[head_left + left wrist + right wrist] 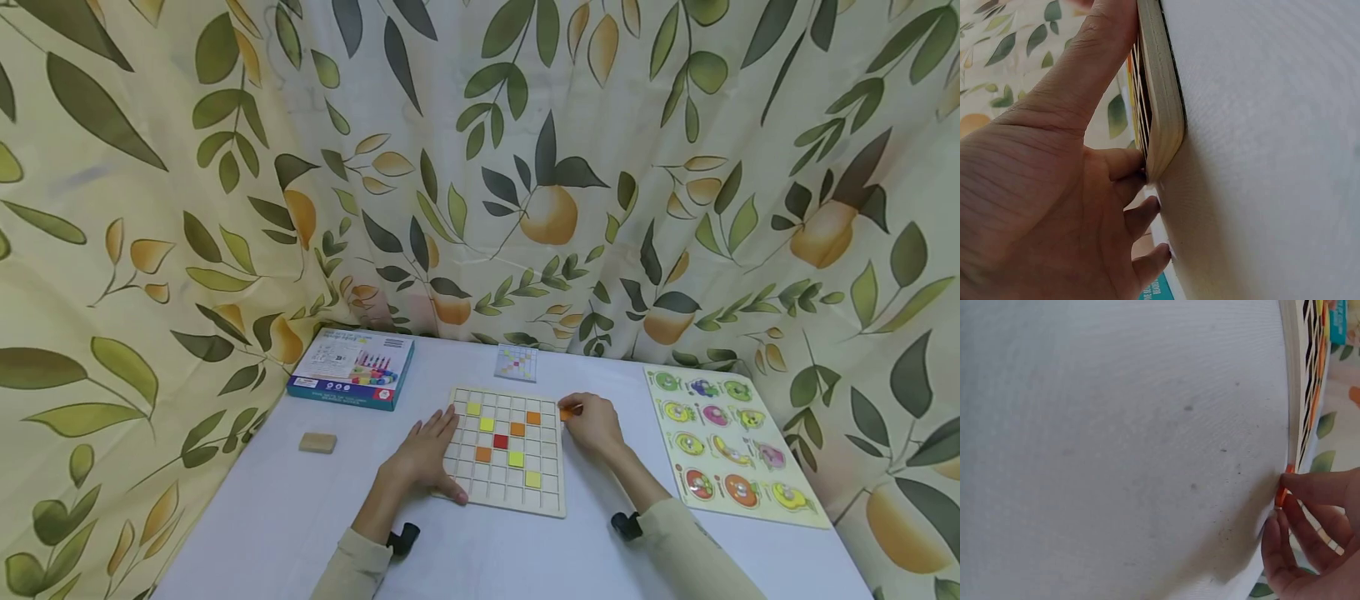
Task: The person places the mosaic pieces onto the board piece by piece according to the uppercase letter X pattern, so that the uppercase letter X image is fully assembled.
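Observation:
A square wooden grid board [504, 495] lies on the white table. Set in its cells are several yellow tiles [516, 459], three orange tiles [483, 454] and one red tile [500, 442]. My left hand [418, 458] rests at the board's left edge, thumb near the front corner and fingers spread along the side. The left wrist view has that thumb lying against the board's edge [1163, 81]. Beside the board's right edge, toward the back, my right hand [595, 425] pinches an orange tile [566, 413]. In the right wrist view, fingertips partly cover this tile [1281, 497].
A small pattern card [516, 363] lies behind the board. At the back left is a blue-edged box [351, 367], with a small wooden block [317, 442] in front of it. A fruit picture board [733, 444] lies to the right. A patterned curtain [480, 208] borders the table.

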Available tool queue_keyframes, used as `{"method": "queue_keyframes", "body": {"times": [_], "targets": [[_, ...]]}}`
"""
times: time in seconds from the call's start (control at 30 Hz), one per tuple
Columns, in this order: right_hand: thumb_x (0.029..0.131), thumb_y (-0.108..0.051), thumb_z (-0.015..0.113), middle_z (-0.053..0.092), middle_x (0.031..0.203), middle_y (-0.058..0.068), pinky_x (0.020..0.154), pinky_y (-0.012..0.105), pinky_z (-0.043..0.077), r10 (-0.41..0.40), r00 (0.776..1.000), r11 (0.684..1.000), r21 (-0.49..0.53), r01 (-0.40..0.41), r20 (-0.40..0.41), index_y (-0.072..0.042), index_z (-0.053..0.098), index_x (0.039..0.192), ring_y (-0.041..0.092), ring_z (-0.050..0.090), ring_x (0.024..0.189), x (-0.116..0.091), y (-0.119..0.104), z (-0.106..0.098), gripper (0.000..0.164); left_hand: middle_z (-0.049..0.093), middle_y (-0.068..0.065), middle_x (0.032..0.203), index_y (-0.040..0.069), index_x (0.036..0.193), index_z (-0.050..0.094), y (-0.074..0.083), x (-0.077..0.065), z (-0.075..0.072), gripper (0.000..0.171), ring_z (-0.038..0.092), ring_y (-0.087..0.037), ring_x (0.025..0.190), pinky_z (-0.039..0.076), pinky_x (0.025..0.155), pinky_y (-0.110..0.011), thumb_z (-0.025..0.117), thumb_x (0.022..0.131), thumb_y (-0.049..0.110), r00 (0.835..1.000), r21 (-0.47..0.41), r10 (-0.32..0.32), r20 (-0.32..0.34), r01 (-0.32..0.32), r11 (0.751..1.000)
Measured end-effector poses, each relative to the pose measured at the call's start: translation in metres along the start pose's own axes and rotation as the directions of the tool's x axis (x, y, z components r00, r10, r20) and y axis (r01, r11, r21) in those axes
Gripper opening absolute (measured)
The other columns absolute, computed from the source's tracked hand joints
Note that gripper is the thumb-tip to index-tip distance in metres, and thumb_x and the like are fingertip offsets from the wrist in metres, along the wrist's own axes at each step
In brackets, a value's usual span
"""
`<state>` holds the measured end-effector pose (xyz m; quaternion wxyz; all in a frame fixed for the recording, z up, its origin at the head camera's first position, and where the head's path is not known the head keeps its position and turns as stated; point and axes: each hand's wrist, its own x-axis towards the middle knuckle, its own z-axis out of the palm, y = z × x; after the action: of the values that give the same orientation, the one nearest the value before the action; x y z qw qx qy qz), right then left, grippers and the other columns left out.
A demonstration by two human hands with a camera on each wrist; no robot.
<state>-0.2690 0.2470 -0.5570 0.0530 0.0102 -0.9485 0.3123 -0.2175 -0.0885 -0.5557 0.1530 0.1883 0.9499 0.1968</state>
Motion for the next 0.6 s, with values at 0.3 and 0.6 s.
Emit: {"method": "queue_keyframes", "body": {"times": [0.3, 0.6], "targets": [[0.076, 0.004, 0.082, 0.073, 0.092, 0.009, 0.070, 0.036, 0.053, 0.014, 1.000, 0.999, 0.031, -0.014, -0.028, -0.002, 0.079, 0.107, 0.023, 0.066, 0.080, -0.003, 0.004, -0.005, 0.032, 0.011, -0.009, 0.175, 0.007, 0.167, 0.022, 0.000, -0.001, 0.001, 0.143, 0.008, -0.031, 0.162, 0.010, 0.129, -0.056, 0.095, 0.058, 0.065, 1.000, 0.009, 0.011, -0.001, -0.011, 1.000], [0.080, 0.002, 0.080, 0.075, 0.085, 0.004, 0.066, 0.031, 0.051, 0.024, 0.995, 0.995, 0.103, -0.015, -0.094, -0.004, 0.080, 0.102, 0.017, 0.070, 0.073, -0.006, -0.007, -0.011, 0.023, 0.011, -0.009, 0.175, 0.006, 0.166, 0.022, -0.001, -0.001, 0.000, 0.143, 0.008, -0.032, 0.162, 0.010, 0.129, -0.056, 0.094, 0.058, 0.066, 1.000, 0.006, 0.010, -0.002, -0.010, 1.000]]}}
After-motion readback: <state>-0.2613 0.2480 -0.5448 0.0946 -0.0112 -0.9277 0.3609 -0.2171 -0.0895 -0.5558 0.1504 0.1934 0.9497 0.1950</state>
